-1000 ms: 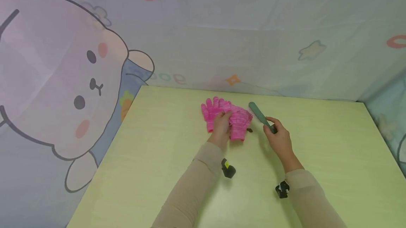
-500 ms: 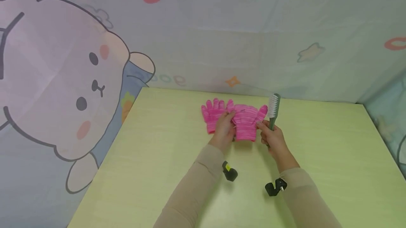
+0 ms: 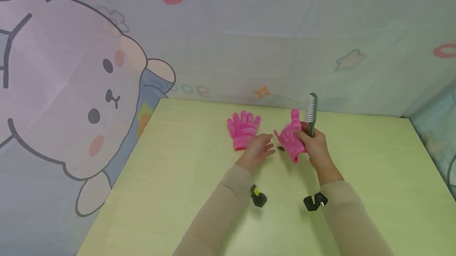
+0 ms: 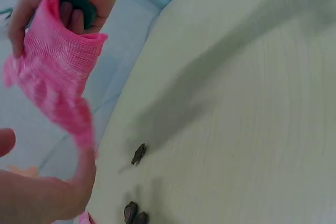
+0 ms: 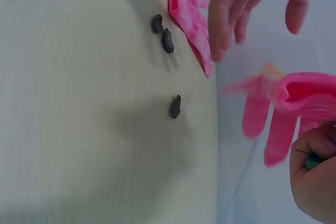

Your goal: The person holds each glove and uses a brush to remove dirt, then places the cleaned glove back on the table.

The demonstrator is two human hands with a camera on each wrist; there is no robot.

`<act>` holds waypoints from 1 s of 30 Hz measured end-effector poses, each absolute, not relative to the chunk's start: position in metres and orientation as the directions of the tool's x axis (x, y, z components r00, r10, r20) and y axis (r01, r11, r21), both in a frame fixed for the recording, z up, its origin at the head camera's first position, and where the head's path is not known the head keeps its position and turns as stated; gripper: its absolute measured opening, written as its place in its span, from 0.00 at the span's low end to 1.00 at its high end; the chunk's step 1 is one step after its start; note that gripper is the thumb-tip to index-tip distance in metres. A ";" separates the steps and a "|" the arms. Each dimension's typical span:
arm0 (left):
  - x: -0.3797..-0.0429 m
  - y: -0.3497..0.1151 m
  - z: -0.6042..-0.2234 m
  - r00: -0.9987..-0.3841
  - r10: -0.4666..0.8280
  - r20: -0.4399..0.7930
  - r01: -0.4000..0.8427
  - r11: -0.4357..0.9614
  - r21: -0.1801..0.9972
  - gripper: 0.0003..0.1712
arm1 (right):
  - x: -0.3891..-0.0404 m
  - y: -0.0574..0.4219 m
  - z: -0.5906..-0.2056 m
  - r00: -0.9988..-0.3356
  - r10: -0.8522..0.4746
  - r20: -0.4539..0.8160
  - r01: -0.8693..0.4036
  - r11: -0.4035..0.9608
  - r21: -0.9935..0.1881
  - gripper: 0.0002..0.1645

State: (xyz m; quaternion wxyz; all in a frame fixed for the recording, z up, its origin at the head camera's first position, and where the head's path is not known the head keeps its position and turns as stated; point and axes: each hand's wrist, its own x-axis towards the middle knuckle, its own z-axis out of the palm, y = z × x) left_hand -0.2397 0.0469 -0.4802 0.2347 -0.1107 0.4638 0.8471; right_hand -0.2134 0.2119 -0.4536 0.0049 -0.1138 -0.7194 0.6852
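My right hand (image 3: 318, 147) grips a green brush (image 3: 312, 110) with white bristles, held upright, and also pinches a pink knitted glove (image 3: 293, 143). The glove hangs above the table with its cuff low; in the right wrist view the cuff opening (image 5: 310, 92) shows. To the left my left hand (image 3: 257, 151) is held with its fingers spread, gripping nothing. In the left wrist view its finger (image 4: 84, 177) overlaps the tip of the held glove; whether they touch I cannot tell. A second pink glove (image 3: 244, 129) lies flat on the table behind my left hand.
Several small dark brown pieces (image 5: 167, 41) lie on the pale yellow-green table (image 3: 374, 169), close to the gloves. A printed cloth (image 3: 249, 18) hangs along the table's back edge. Each wrist carries a black camera (image 3: 258, 196).
My left hand has let go of the glove. My right hand now holds the glove along with the brush and has turned and lifted it. The other glove has stayed in place.
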 end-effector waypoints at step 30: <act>-0.242 0.053 -0.470 -0.900 0.311 -0.306 -0.437 -0.640 0.632 0.26 | -0.202 0.216 -0.469 -0.990 0.056 0.129 -0.101 0.362 -0.927 0.23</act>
